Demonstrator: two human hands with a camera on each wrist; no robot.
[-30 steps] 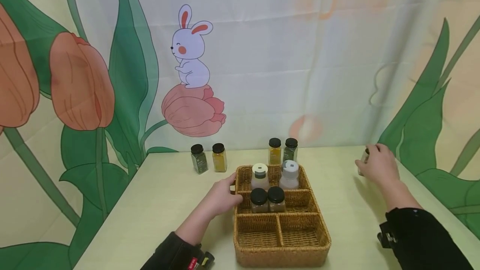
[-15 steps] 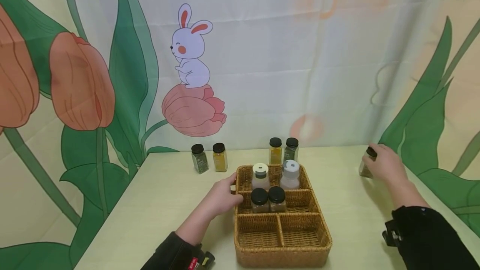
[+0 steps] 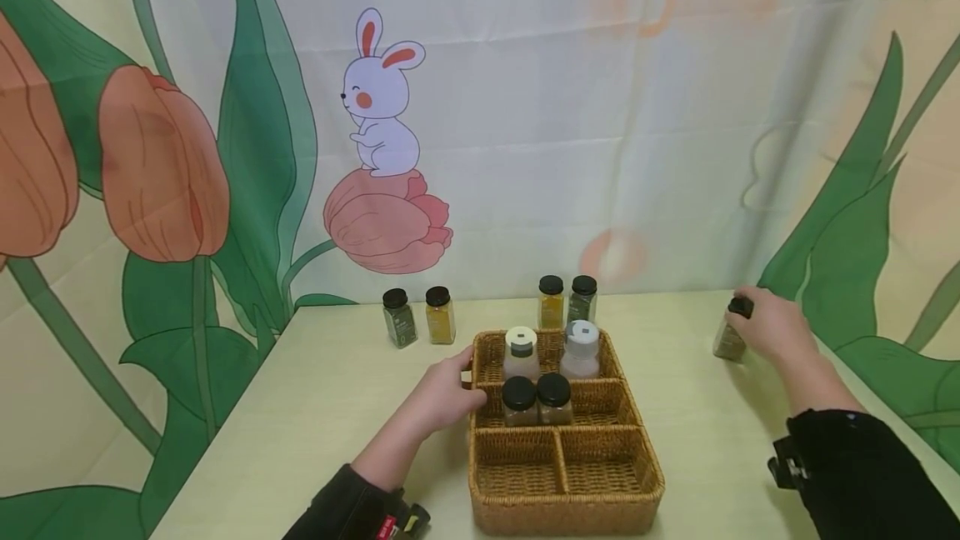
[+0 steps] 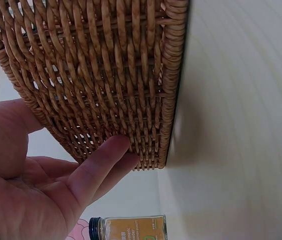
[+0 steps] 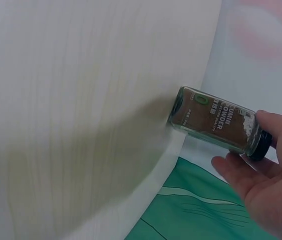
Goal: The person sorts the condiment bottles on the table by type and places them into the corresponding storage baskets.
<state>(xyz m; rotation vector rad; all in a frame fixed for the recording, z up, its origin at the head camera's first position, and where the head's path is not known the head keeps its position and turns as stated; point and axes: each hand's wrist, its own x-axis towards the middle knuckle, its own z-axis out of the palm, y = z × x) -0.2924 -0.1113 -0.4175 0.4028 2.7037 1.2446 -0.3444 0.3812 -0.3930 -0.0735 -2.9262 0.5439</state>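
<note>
On the right of the table, my right hand (image 3: pixel 776 327) pinches the black cap of a glass jar of brown cumin powder (image 5: pixel 215 120). The jar's base is at or just above the tabletop; I cannot tell if it touches. My left hand (image 3: pixel 442 390) grips the left wall of a wicker basket (image 3: pixel 566 515), its fingers (image 4: pixel 101 165) against the outer weave and the thumb at the rim. Inside the basket's back section stand a cream-capped bottle (image 3: pixel 521 352) and a white-capped bottle (image 3: pixel 580 350). Two black-capped jars (image 3: pixel 536 402) share the middle section.
Left of the basket's back stand a green-filled jar (image 3: pixel 400 319) and a yellow turmeric jar (image 3: pixel 439 317). Behind the basket are another yellow jar (image 3: pixel 551 304) and another green-filled jar (image 3: pixel 582 300). A printed cloth (image 3: pixel 525 107) hangs along the table's back edge.
My right hand first shifted slightly right, and more of the cumin jar came into view. The jar has since moved a little toward me and left. My left hand and the basket stay put.
</note>
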